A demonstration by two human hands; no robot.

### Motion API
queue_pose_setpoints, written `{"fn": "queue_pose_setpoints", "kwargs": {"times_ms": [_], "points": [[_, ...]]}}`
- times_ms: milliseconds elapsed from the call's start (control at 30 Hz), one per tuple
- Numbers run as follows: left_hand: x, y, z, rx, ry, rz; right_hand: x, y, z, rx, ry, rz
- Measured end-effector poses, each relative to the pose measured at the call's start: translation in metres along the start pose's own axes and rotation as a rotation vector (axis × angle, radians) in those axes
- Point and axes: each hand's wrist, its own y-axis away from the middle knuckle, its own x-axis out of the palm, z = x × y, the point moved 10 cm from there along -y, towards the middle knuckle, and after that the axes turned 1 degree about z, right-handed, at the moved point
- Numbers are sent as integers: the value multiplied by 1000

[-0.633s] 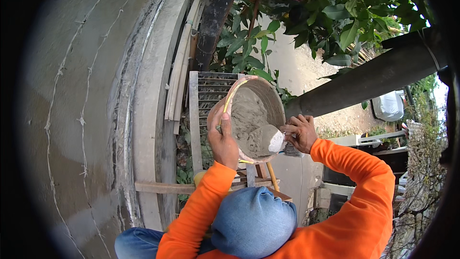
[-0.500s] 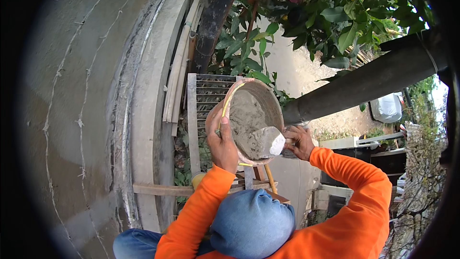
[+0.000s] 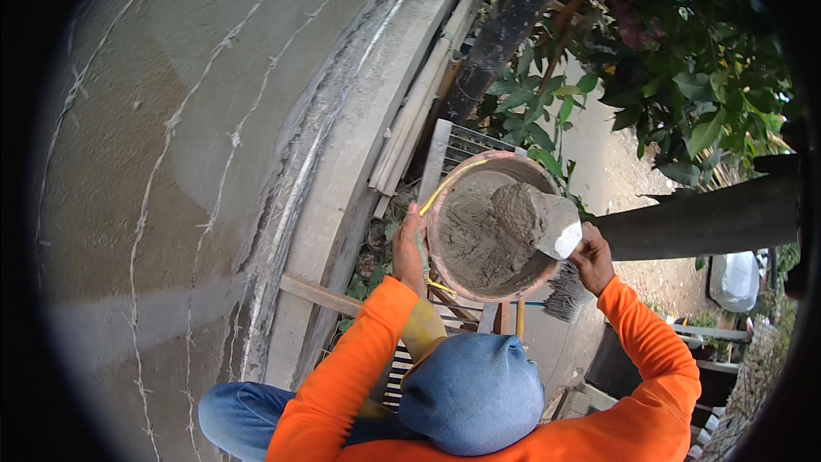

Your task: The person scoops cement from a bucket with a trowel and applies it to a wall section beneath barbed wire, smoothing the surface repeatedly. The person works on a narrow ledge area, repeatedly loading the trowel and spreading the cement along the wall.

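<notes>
A round bucket (image 3: 438, 250) of wet grey mortar (image 3: 479, 235) is in front of me, with a yellow strip along its rim. My left hand (image 3: 410, 250) grips the bucket's left side, fingers around the rim and wall. My right hand (image 3: 593, 259) is closed round the handle of a trowel (image 3: 560, 227), the handle mostly hidden by the fingers. A heap of mortar lies on the trowel blade, over the right part of the bucket. Just below the right hand shows a brush (image 3: 566, 293) with grey bristles; what holds it is hidden.
Barbed wire strands (image 3: 175, 120) run in front of a plastered wall (image 3: 274, 0) on the left. A concrete ledge (image 3: 368, 145) and long poles (image 3: 428, 111) lie beside it. A thick dark pipe (image 3: 701, 222) and leafy branches (image 3: 710, 85) are at right. Slatted metal rungs (image 3: 466, 144) stand behind the bucket.
The view has shifted, so the bucket sits farther right in it. The trowel has come up with a heap of mortar on its blade. My left hand stays on the bucket.
</notes>
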Motion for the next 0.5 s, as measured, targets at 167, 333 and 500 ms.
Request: {"fn": "queue_pose_setpoints", "kwargs": {"times_ms": [167,333,500], "points": [[-101,54,-126,698,-1112,-855,38,-93,73,-167,-214,190],[-235,108,-163,284,-1632,-1267,126,-178,151,-390,-175,453],[-287,111,-151,17,-1792,-1122,246,-212,202,-662,27,639]]}}
